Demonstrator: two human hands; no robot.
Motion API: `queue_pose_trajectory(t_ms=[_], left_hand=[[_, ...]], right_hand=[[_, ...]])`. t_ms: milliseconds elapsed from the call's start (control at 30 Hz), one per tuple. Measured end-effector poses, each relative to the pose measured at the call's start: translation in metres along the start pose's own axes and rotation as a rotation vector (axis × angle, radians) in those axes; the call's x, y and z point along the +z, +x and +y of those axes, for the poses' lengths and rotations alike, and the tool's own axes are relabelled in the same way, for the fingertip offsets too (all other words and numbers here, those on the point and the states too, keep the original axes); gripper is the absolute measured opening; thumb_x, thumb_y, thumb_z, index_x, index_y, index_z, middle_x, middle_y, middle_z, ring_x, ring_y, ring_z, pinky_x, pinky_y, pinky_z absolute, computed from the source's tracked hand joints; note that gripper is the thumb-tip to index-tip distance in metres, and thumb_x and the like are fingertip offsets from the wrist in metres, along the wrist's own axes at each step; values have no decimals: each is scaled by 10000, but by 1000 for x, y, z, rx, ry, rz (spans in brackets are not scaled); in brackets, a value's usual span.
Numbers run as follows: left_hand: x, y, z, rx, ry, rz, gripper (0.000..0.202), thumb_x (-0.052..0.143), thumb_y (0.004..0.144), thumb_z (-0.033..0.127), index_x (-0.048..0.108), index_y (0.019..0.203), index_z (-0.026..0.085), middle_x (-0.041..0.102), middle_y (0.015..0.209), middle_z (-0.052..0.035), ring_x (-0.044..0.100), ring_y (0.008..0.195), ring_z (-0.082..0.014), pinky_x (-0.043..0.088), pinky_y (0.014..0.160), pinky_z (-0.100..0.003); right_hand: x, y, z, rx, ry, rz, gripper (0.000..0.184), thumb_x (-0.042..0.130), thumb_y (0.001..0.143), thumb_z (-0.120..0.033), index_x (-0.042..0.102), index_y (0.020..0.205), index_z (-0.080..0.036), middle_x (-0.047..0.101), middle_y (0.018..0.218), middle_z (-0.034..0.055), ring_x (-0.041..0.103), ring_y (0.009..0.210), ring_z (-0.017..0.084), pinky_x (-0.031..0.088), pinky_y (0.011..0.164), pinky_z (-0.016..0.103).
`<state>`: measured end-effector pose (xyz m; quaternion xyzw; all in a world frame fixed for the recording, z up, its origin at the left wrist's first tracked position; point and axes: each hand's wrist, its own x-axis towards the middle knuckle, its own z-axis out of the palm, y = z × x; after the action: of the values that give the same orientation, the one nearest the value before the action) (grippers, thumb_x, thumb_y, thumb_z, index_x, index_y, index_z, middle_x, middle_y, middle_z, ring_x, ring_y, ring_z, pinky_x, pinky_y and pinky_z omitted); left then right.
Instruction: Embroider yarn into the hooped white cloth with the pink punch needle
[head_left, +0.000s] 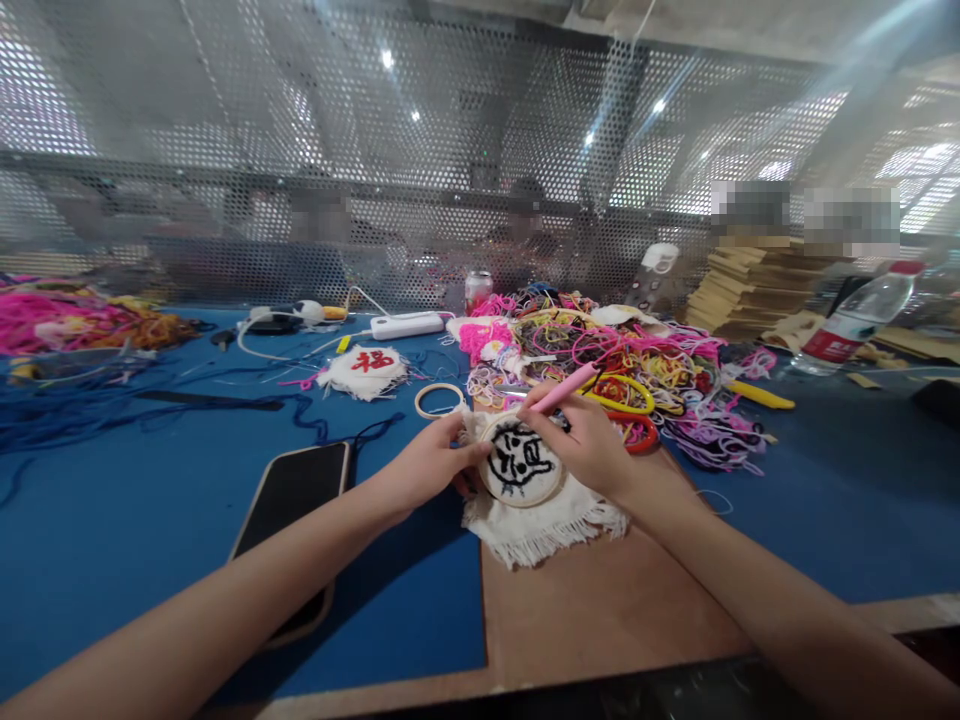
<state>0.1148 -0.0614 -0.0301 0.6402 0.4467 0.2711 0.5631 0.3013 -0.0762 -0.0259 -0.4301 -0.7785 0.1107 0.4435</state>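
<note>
Left hand [441, 462] grasping a round, pale wooden embroidery hoop [527, 503] at its left edge, thumb over the front, other fingers partly hidden. Stretched in it: an off-white woven cloth with frayed edges [536, 525], its fringe hanging out below; on its face, a thick black line design [521, 458], curved outline with marks inside. Hoop sits tilted toward the wearer above a flat brown board [592, 610], centre of view. Right hand [589, 440] closed around a slim pink pen-shaped tool [564, 388], slanted down leftward to the hoop's upper part; cannot tell whether its tip touches cloth. Just beyond the left hand, a small bare wooden ring [418, 402] on the blue tabletop [405, 590]; farther left, a white fringed patch with a red character [371, 370]. Black-screened phone in a pale-edged case [296, 500] near the left forearm. Behind the right hand, yellow scissor handles [636, 394], red looped handles [639, 438], and a tangled heap of multicoloured yarn [675, 365].
</note>
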Motion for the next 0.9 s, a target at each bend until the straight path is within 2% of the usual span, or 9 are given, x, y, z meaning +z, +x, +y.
queue_pose_trajectory(t_ms=[200, 367, 700, 767, 900], left_hand=[[-1, -2, 1, 14, 26, 6, 286, 573, 724, 298, 514, 951, 135, 570, 655, 0, 555, 525, -122, 433, 418, -212], [-2, 0, 0, 33, 49, -5, 294, 564, 725, 317, 515, 947, 131, 565, 659, -1, 554, 531, -124, 432, 415, -212], [-3, 1, -2, 60, 101, 3, 295, 554, 722, 331, 519, 934, 129, 554, 678, -2, 533, 522, -109, 419, 399, -203], [-3, 0, -2, 55, 117, 7, 288, 554, 721, 331, 517, 923, 130, 555, 678, -2, 532, 519, -110, 414, 398, -204], [-3, -1, 0, 67, 177, 29, 268, 553, 722, 337, 516, 888, 130, 537, 653, 14, 486, 471, -90, 408, 399, -209]], right_hand=[[2, 1, 3, -29, -5, -27, 129, 520, 819, -306, 558, 765, -195, 590, 844, 33, 533, 842, 163, 409, 789, 325], [5, 2, 6, 12, 40, -50, 109, 553, 796, -298, 568, 748, -202, 590, 832, 21, 536, 846, 159, 420, 799, 339], [-1, 6, 4, 102, 132, -51, 74, 638, 721, -265, 622, 720, -193, 610, 805, 27, 568, 795, 154, 456, 711, 305], [-3, 5, 4, 47, 98, -71, 71, 643, 718, -258, 619, 720, -191, 602, 808, 28, 560, 794, 153, 447, 708, 300], [-8, 4, 3, -165, -36, -204, 123, 566, 785, -250, 584, 686, -178, 572, 788, 33, 521, 785, 151, 406, 704, 295]])
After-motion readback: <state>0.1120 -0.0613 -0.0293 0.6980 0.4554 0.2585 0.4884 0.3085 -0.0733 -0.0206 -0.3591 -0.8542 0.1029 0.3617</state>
